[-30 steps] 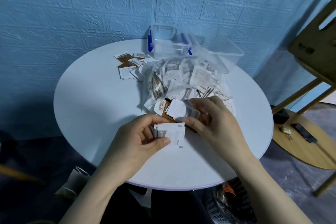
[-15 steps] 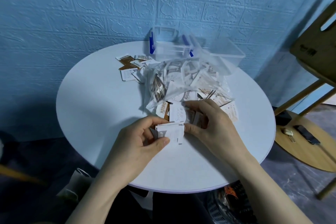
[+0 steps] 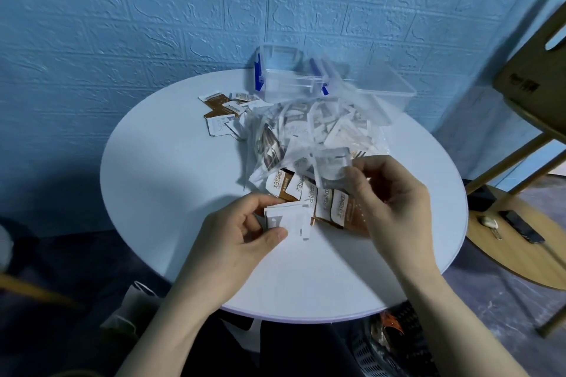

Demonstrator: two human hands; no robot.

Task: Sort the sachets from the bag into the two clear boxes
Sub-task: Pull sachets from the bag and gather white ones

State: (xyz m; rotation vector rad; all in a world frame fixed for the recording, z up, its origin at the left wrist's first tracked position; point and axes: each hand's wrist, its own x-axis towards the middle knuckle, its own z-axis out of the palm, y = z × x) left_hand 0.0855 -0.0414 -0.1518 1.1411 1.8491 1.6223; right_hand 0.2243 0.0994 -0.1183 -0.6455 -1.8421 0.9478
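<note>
A round white surface (image 3: 171, 193) stands against a blue embossed wall (image 3: 153, 9); to the right are a wooden chair (image 3: 539, 76) and a low wooden stool (image 3: 520, 242) with a dark phone-like thing (image 3: 523, 226) lying on it.

At the far edge of the surface sit the two clear boxes; the left clear box (image 3: 284, 82) has blue latches and nothing can be made out inside it; the right clear box (image 3: 387, 92) is open-topped and looks bare inside, though the bag hides its near wall.

Just in front of the boxes lies the clear plastic bag (image 3: 306, 138), crumpled and stuffed with white and brown sachets; its near end opens toward the hands, and a row of brown-and-white sachets (image 3: 324, 202) fans out of it onto the surface.

Left of the bag, near the far left box, a small scatter of loose sachets (image 3: 222, 115) lies flat on the surface.

The left hand (image 3: 235, 242) pinches a small stack of white sachets (image 3: 289, 220) between thumb and curled fingers, just above the near middle of the surface; the right hand (image 3: 395, 202) has its fingers curled, pinching the bag's thin film at its near edge, touching the fanned sachets.
</note>
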